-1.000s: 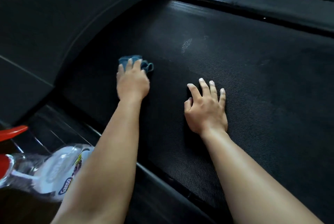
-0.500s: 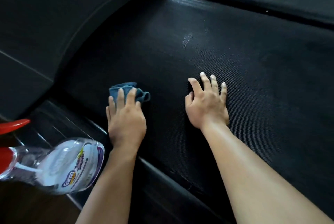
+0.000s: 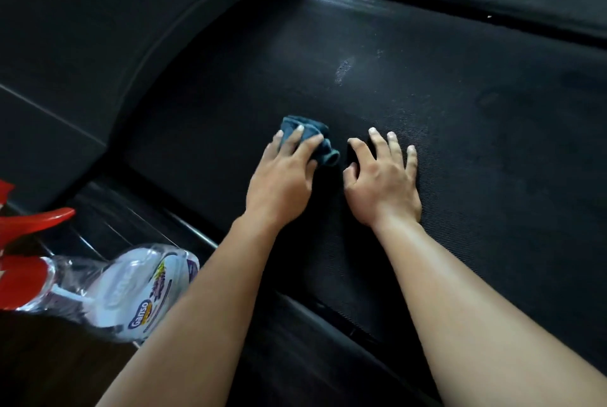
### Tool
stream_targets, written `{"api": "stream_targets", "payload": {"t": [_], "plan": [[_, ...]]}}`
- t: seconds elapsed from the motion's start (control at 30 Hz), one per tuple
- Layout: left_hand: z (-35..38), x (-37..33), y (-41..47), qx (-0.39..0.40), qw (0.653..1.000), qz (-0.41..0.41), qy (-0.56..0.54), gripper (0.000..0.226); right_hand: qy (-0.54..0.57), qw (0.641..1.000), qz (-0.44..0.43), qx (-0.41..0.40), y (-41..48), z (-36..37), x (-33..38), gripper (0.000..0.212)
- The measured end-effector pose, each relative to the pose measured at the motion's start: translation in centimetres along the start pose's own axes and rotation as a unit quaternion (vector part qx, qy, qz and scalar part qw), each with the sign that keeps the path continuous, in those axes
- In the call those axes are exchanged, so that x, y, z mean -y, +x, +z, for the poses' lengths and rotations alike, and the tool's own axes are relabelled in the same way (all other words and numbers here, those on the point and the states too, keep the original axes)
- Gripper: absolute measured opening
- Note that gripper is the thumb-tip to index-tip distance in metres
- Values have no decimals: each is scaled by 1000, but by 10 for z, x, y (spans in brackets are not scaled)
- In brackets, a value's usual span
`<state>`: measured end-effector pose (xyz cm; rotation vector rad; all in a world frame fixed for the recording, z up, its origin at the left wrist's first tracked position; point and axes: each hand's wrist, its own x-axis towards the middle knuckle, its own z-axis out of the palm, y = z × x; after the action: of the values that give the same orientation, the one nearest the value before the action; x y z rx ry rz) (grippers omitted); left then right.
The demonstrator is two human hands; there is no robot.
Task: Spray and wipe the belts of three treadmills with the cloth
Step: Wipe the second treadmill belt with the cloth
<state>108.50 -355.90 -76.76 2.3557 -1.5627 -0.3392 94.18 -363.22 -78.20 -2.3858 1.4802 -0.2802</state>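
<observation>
a person is leaning over a treadmill's black textured belt [image 3: 476,150], both bare forearms reaching in from the bottom of the frame. the left hand [image 3: 282,176] is pressing a crumpled blue cloth [image 3: 328,152] down against the belt, near its middle. its fingers are lying nearly straight across the fabric rather than wrapping round it, and the cloth is bunching out beyond the fingertips and on the thumb side. the right hand [image 3: 384,183] is resting palm down on the belt just beside the cloth, fingers spread and straight, holding nothing. a pale smear [image 3: 343,71] is showing on the belt beyond the hands. a clear spray bottle [image 3: 138,288] with a red trigger [image 3: 36,226] is lying on its side at lower left, by the glossy near side rail [image 3: 131,222], well apart from the cloth. the dark curved motor cover [image 3: 98,28] is filling the upper left.
</observation>
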Motion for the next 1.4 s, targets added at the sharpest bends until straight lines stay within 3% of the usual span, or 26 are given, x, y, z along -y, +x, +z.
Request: {"api": "stream_targets", "payload": {"t": [0.07, 0.17, 0.33, 0.57, 0.73, 0.87, 1.0, 1.17, 1.27, 1.4], "plan": [[-3, 9, -31, 0, 1000, 1, 18, 48, 11, 1000, -1, -7, -2, -1, -1, 48], [-12, 25, -49, 0, 998, -68, 19, 47, 45, 999, -14, -14, -6, -5, -6, 45], [-20, 20, -5, -8, 993, -115, -3, 53, 73, 997, -20, -24, -27, -28, -30, 46], [12, -62, 47, 56, 998, -13, 39, 60, -9, 994, 97, -38, -95, -61, -96, 54], [37, -112, 1, 71, 992, 90, 57, 53, -42, 989, 140, -19, -121, -58, -122, 59], [37, -94, -65, 68, 983, 161, 54, 49, -48, 987, 149, -17, -125, -54, -126, 62], [20, -47, -85, 48, 994, 89, 50, 50, -50, 987, 147, -35, -125, -52, -127, 59], [10, -40, -35, 15, 999, -29, 19, 51, -46, 987, 152, -39, -124, -50, -127, 60], [20, -70, 14, 18, 1000, -7, 24, 50, -47, 986, 156, -41, -122, -49, -126, 56], [49, -134, 32, 44, 991, 108, 62, 50, -46, 985, 161, -47, -121, -48, -126, 56]]}}
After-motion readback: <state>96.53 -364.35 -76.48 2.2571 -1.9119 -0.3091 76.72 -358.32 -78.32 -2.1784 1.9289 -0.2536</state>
